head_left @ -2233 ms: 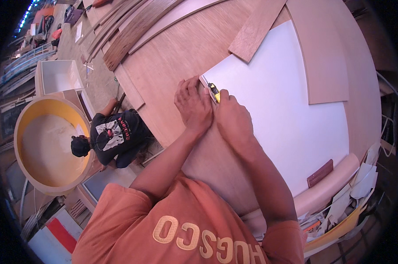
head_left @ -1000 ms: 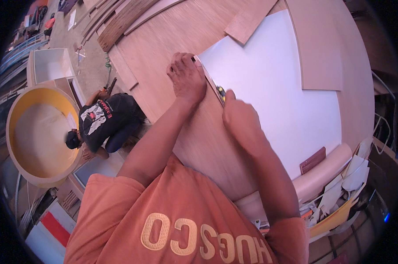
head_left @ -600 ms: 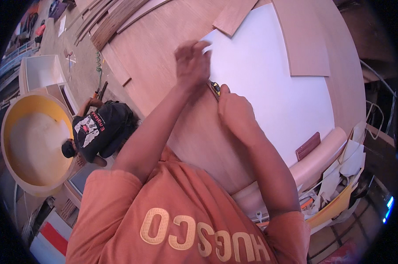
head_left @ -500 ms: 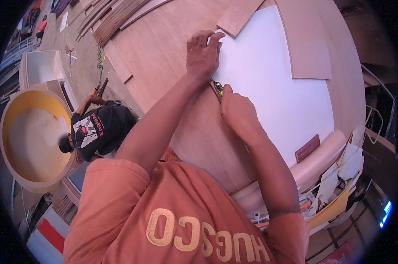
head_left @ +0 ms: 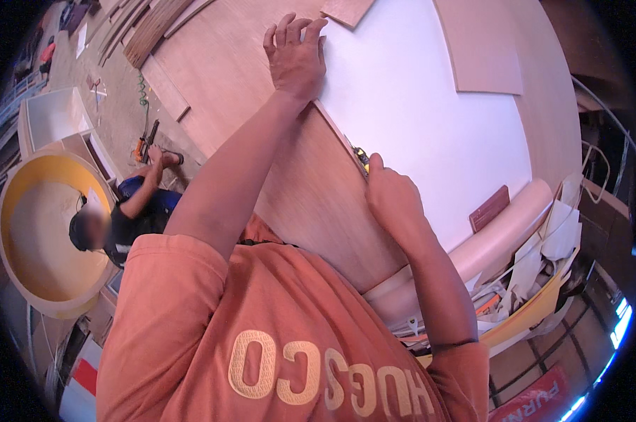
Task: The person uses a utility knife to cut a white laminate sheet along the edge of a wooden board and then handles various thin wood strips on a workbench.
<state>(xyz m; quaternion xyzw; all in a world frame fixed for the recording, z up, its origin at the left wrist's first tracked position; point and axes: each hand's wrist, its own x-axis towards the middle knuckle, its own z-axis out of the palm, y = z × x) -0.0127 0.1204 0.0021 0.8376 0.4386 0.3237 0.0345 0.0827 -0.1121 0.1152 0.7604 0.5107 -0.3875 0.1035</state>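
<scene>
We find the yellow-and-black cutter (head_left: 361, 159) at the left edge of the white sheet (head_left: 416, 112), gripped in our closed right hand (head_left: 395, 200), probably for blade control. Our left hand (head_left: 295, 62) is part-open farther up that edge, perhaps steadying it; we cannot tell contact. We judge that the tan board (head_left: 478, 56) overlapping the sheet weighs it flat.

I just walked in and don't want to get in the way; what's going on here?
A person's right hand grips a yellow-and-black hand tool, likely a cutter, at the edge of a white sheet lying on a wooden surface. The left hand, fingers loosely curled, is farther along that edge; whether it presses down is hard to tell. To the left, a co-worker has a hand at an orange-and-black tool.
</scene>
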